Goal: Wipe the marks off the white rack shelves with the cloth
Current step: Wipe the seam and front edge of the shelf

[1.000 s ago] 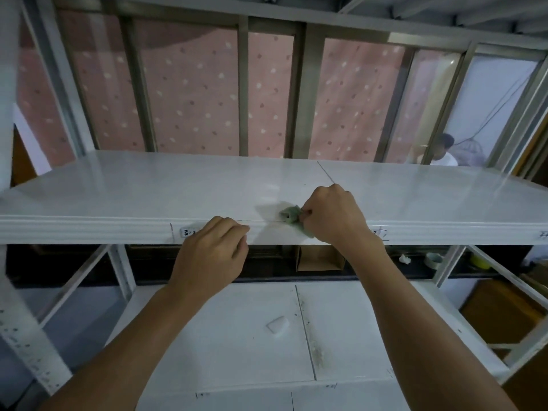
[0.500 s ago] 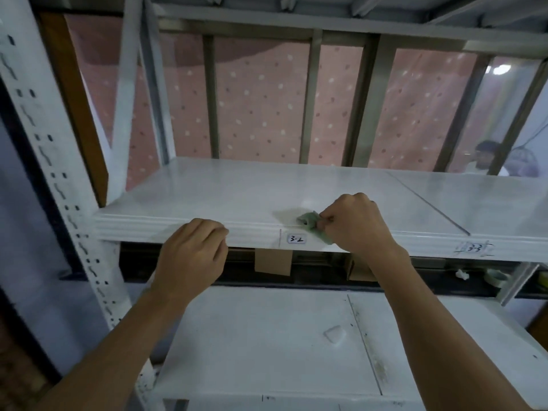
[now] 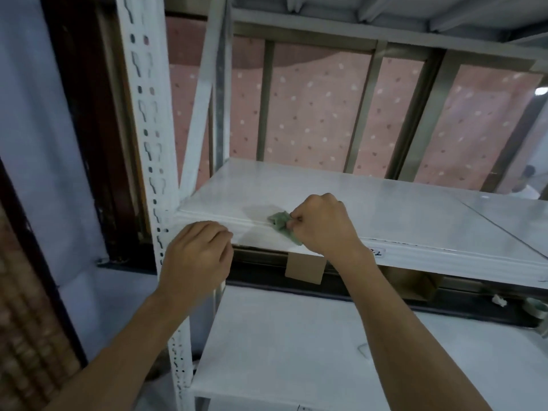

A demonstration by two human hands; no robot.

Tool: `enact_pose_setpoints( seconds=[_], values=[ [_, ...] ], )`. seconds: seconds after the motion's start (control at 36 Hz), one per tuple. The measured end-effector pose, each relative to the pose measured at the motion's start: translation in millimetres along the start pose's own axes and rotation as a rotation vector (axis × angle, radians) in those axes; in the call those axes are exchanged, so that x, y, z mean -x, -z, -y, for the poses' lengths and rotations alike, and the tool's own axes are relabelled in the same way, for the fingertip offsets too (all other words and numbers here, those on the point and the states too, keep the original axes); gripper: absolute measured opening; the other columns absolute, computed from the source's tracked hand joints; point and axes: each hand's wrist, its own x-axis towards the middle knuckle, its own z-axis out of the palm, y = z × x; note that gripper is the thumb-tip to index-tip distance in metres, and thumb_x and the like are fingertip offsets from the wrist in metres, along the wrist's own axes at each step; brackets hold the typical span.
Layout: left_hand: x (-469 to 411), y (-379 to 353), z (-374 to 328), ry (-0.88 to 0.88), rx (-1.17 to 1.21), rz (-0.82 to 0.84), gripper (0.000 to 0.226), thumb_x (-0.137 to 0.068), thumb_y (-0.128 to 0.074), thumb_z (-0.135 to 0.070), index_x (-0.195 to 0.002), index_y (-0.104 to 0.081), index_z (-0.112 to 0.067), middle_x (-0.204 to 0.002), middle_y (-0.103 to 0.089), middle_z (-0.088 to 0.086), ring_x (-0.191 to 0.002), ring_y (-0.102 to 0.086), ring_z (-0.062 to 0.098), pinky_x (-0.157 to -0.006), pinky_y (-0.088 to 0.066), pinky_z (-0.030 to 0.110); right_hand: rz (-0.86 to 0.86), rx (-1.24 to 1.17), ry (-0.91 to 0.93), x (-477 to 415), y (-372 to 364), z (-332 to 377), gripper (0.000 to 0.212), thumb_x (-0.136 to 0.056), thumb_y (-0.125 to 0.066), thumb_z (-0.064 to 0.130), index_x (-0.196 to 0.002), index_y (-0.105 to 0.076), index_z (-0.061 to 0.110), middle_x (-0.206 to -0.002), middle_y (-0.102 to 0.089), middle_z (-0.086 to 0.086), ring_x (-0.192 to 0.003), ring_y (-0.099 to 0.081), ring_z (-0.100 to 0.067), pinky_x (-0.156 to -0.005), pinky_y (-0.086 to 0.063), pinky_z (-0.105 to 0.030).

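Observation:
A white rack shelf [image 3: 385, 209] runs across the middle of the head view at chest height. My right hand [image 3: 321, 223] is closed on a small crumpled green cloth [image 3: 281, 222], pressing it on the shelf's front edge near the left end. My left hand [image 3: 197, 256] rests with curled fingers on the front lip of the same shelf, just left of the cloth, beside the perforated white upright [image 3: 151, 173]. A handwritten mark [image 3: 376, 252] shows on the front lip right of my right wrist. A lower white shelf [image 3: 296, 345] lies below.
A diagonal white brace [image 3: 198, 105] and the upright close off the left end. A pink dotted curtain [image 3: 314, 114] hangs behind metal window bars. A brown card tag [image 3: 305, 267] hangs under the shelf. Small items [image 3: 533, 310] sit at the far right. Another person [image 3: 526, 182] is visible far right.
Both hands have slid left along the shelf's front edge, the right one dragging the cloth, and now sit near the left upright. My view has turned left with them.

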Motion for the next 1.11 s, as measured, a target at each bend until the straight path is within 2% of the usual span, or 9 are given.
enact_pose_setpoints(
  seconds=[0.28, 0.39, 0.5, 0.58, 0.67, 0.78, 0.86, 1.0, 1.11],
  values=[
    [19.4, 27.2, 41.5, 0.045, -0.03, 0.013, 0.036, -0.102, -0.048, -0.013, -0.082, -0.078, -0.007, -0.078, -0.074, 0.008, -0.071, -0.07, 0.027, -0.068, -0.06, 0.039, 0.041, -0.08, 0.061, -43.2, -35.8, 94.7, 0.03, -0.084, -0.059, 0.021, -0.056, -0.051, 0.018, -0.063, -0.047, -0.003, -0.067, -0.053, -0.025, -0.053, -0.033, -0.026],
    [25.9, 36.0, 52.8, 0.066, -0.043, 0.034, 0.021, -0.091, -0.059, -0.007, -0.08, -0.077, -0.008, -0.076, -0.073, 0.007, -0.068, -0.07, 0.027, -0.064, -0.059, 0.04, 0.026, -0.117, 0.102, -51.0, -46.3, 117.6, 0.02, -0.087, -0.062, 0.025, -0.075, -0.073, 0.013, -0.075, -0.059, -0.006, -0.072, -0.052, -0.025, -0.061, -0.036, -0.028],
    [27.5, 44.5, 58.9, 0.067, -0.048, 0.036, 0.018, -0.087, -0.062, -0.006, -0.083, -0.08, -0.008, -0.077, -0.075, 0.005, -0.068, -0.071, 0.025, -0.065, -0.058, 0.036, 0.02, -0.155, 0.14, -54.0, -50.1, 133.9, 0.022, -0.087, -0.065, 0.028, -0.076, -0.078, 0.014, -0.073, -0.065, -0.006, -0.073, -0.055, -0.024, -0.056, -0.033, -0.026],
    [25.4, 46.5, 61.7, 0.069, -0.049, 0.029, 0.018, -0.088, -0.062, -0.006, -0.082, -0.079, -0.009, -0.076, -0.074, 0.005, -0.066, -0.07, 0.025, -0.065, -0.056, 0.035, 0.032, -0.153, 0.147, -55.9, -49.6, 144.7, 0.023, -0.087, -0.066, 0.029, -0.072, -0.074, 0.014, -0.07, -0.062, -0.005, -0.073, -0.054, -0.023, -0.054, -0.03, -0.026],
    [18.8, 44.0, 59.2, 0.072, -0.038, 0.018, 0.02, -0.09, -0.061, -0.008, -0.08, -0.077, -0.009, -0.074, -0.072, 0.006, -0.065, -0.068, 0.026, -0.063, -0.057, 0.038, 0.054, -0.178, 0.13, -58.9, -49.3, 148.6, 0.035, -0.085, -0.069, 0.029, -0.055, -0.053, 0.018, -0.063, -0.051, -0.003, -0.072, -0.054, -0.024, -0.053, -0.029, -0.026],
    [4.8, 40.3, 46.0, 0.057, 0.021, -0.003, 0.027, -0.094, -0.054, -0.01, -0.077, -0.075, -0.009, -0.072, -0.07, 0.006, -0.064, -0.065, 0.026, -0.063, -0.055, 0.038, 0.054, -0.221, 0.137, -52.7, -41.8, 139.2, 0.03, -0.087, -0.068, 0.027, -0.059, -0.064, 0.016, -0.065, -0.056, -0.003, -0.072, -0.056, -0.023, -0.05, -0.029, -0.025],
    [-5.9, 37.4, 30.5, 0.007, 0.06, -0.04, 0.025, -0.092, -0.056, -0.007, -0.073, -0.072, -0.008, -0.068, -0.066, 0.006, -0.062, -0.061, 0.025, -0.062, -0.052, 0.035, -0.013, -0.241, 0.149, -41.9, -32.4, 120.7, 0.02, -0.088, -0.068, 0.026, -0.077, -0.078, 0.013, -0.072, -0.069, -0.004, -0.073, -0.058, -0.022, -0.061, -0.045, -0.029],
    [-25.8, 16.8, 0.4, -0.064, 0.144, -0.05, 0.018, -0.089, -0.062, -0.004, -0.075, -0.074, -0.007, -0.069, -0.066, 0.006, -0.062, -0.06, 0.027, -0.059, -0.051, 0.039, -0.156, -0.26, 0.08, -24.1, -9.0, 63.7, 0.025, -0.086, -0.07, 0.022, -0.063, -0.07, 0.011, -0.053, -0.052, 0.001, -0.059, -0.045, -0.02, -0.058, -0.038, -0.03],
    [-41.9, -5.3, -37.8, -0.147, 0.256, -0.024, 0.018, -0.088, -0.062, -0.004, -0.076, -0.074, -0.009, -0.07, -0.067, 0.005, -0.064, -0.062, 0.026, -0.059, -0.052, 0.039, -0.169, -0.201, -0.014, -6.4, 16.4, 2.0, 0.016, -0.088, -0.07, 0.024, -0.078, -0.076, 0.014, -0.066, -0.067, -0.001, -0.064, -0.055, -0.021, -0.063, -0.047, -0.032]
  ],
)
